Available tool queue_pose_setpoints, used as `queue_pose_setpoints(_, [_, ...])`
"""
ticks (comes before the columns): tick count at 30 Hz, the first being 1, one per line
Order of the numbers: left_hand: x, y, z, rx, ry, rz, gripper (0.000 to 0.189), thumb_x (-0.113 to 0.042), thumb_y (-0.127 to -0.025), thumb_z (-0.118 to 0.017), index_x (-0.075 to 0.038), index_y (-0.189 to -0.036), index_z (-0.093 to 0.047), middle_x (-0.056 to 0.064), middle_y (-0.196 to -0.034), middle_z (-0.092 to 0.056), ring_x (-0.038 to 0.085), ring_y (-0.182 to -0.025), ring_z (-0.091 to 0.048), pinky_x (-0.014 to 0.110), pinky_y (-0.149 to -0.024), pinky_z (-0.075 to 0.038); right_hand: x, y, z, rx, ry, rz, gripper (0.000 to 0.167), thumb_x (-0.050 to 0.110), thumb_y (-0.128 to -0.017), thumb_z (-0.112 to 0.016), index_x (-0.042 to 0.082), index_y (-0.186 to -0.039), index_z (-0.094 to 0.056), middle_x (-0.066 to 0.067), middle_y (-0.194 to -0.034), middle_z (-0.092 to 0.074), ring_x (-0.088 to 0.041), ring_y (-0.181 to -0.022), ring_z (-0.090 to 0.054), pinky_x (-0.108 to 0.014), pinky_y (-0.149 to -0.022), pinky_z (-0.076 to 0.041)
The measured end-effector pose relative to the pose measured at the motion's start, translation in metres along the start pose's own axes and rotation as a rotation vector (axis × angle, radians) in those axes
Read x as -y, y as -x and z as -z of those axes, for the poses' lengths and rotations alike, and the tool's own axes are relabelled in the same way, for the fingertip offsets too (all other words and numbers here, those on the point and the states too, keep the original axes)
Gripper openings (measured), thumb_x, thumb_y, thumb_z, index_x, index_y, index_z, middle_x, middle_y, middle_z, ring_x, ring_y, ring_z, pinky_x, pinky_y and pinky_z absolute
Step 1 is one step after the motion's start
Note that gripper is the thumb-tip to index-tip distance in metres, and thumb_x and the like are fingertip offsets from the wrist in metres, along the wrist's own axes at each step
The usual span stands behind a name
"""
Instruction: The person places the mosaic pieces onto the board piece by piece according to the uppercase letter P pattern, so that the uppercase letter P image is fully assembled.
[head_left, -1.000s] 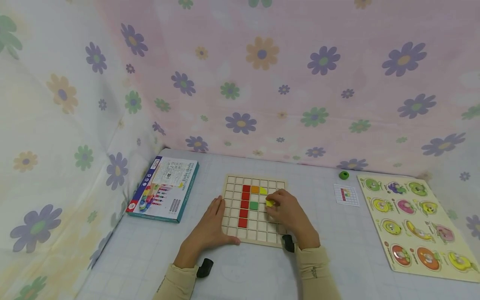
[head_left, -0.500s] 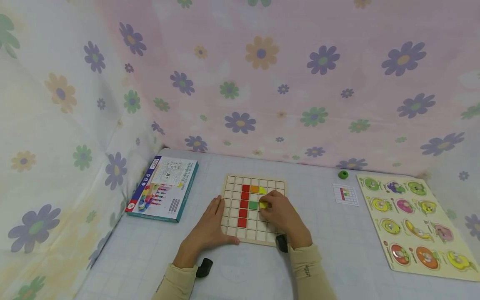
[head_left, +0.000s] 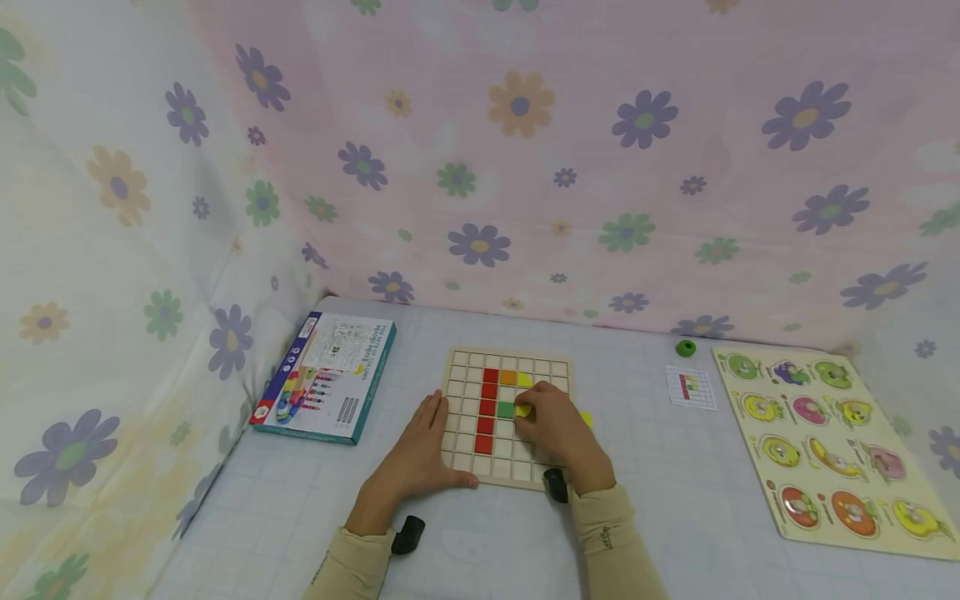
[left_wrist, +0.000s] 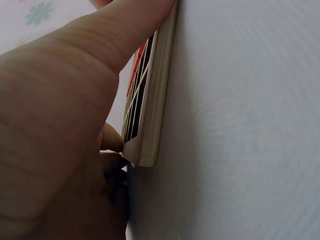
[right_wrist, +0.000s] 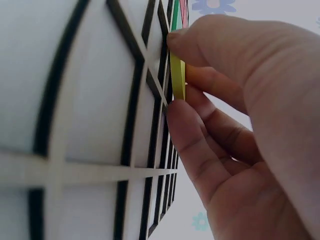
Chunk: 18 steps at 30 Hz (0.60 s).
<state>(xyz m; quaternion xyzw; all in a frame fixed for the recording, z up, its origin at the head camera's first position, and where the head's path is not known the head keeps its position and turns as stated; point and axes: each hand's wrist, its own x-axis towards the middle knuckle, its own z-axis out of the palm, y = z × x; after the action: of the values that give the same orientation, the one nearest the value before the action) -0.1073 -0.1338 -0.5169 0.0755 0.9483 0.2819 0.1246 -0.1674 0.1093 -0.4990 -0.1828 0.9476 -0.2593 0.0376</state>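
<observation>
A wooden grid board (head_left: 459, 367) lies on the table. On it are a column of red tiles (head_left: 487, 408), an orange tile (head_left: 508, 378), a yellow piece (head_left: 524, 380) and a green tile (head_left: 506, 410). My right hand (head_left: 551, 423) pinches a yellow tile (right_wrist: 178, 80) between thumb and fingers, at the square right of the green tile. In the right wrist view the tile is low against the grid; whether it is seated I cannot tell. My left hand (head_left: 416, 454) rests at the board's left front corner, fingers extended along the left edge and thumb at the front edge.
Another yellow piece (head_left: 587, 419) shows by the board's right edge, partly behind my right hand. A pattern card (head_left: 691, 388), a green bead (head_left: 686, 348) and a fruit puzzle board (head_left: 813, 417) are to the right. A flat toy box (head_left: 326, 379) lies left.
My right hand has moved left with the yellow tile, to beside the green one. The yellow piece by the board's right edge has come into view. My left hand stays put.
</observation>
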Motion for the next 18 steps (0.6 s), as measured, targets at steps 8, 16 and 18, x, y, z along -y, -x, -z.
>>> queue_pose_setpoints(8, [0.0008,-0.0004,-0.0009,0.003,0.005,-0.003,0.141,-0.069,-0.063,-0.087,-0.006,-0.164,-0.014,0.012,-0.173,-0.008,0.032,-0.161,-0.008,0.051,-0.127,-0.024,0.0021,-0.0002,-0.0001,-0.001,-0.011,-0.029,0.023,0.013,-0.087,-0.077,0.006,-0.109,-0.077,-0.006,-0.102,-0.067,-0.015,-0.084,-0.058,-0.033,-0.077,-0.054])
queue_pose_setpoints(16, [0.0006,0.0001,0.0001,0.000,-0.001,-0.011,0.140,-0.068,-0.063,-0.088,-0.005,-0.164,-0.013,0.012,-0.173,-0.009,0.032,-0.161,-0.009,0.051,-0.127,-0.025,0.0018,-0.0004,-0.0003,0.000,-0.060,-0.044,0.024,0.011,-0.088,-0.079,0.003,-0.111,-0.077,-0.008,-0.104,-0.068,-0.016,-0.084,-0.061,-0.032,-0.077,-0.056])
queue_pose_setpoints(18, [0.0005,0.0004,0.0005,-0.001,0.005,-0.012,0.140,-0.067,-0.063,-0.088,-0.004,-0.164,-0.014,0.013,-0.173,-0.010,0.033,-0.161,-0.010,0.052,-0.127,-0.025,0.0026,-0.0006,0.0002,0.006,-0.064,-0.047,0.024,0.010,-0.088,-0.079,0.004,-0.111,-0.077,-0.008,-0.104,-0.068,-0.015,-0.084,-0.061,-0.032,-0.077,-0.055])
